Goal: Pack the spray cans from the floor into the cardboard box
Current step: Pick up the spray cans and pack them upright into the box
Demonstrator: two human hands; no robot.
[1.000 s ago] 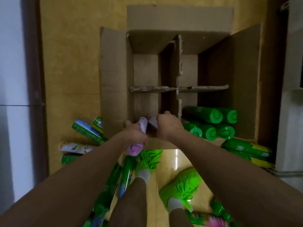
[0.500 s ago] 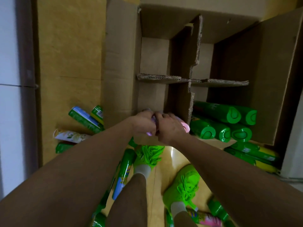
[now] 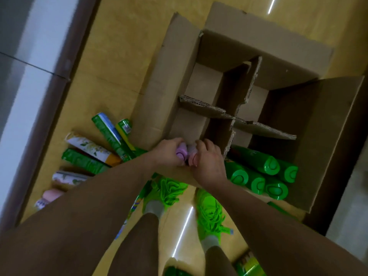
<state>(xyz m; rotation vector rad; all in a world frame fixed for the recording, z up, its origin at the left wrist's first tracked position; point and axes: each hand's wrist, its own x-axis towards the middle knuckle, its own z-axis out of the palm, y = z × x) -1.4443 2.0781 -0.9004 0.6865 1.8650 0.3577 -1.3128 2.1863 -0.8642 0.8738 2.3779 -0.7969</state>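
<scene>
You are standing over the cardboard box, partway through the packing: the near right compartment is already holding a stack of green-capped cans lying on their sides, while the two far compartments are showing bare cardboard and the near left one, as far as the view reaches, is only now taking its first cans. You are working both hands at the near edge of that left compartment, beside the cardboard divider. Your left hand is curling its fingers round a purple-capped can, and your right hand is wrapping round a pink-capped can, the two caps touching side by side. Both forearms are reaching down and forward, wrists close together above your green shoes. Plenty is still waiting: a scatter of loose cans is lying on the floor just left of the box, with more showing near your feet and at the bottom of the frame.
</scene>
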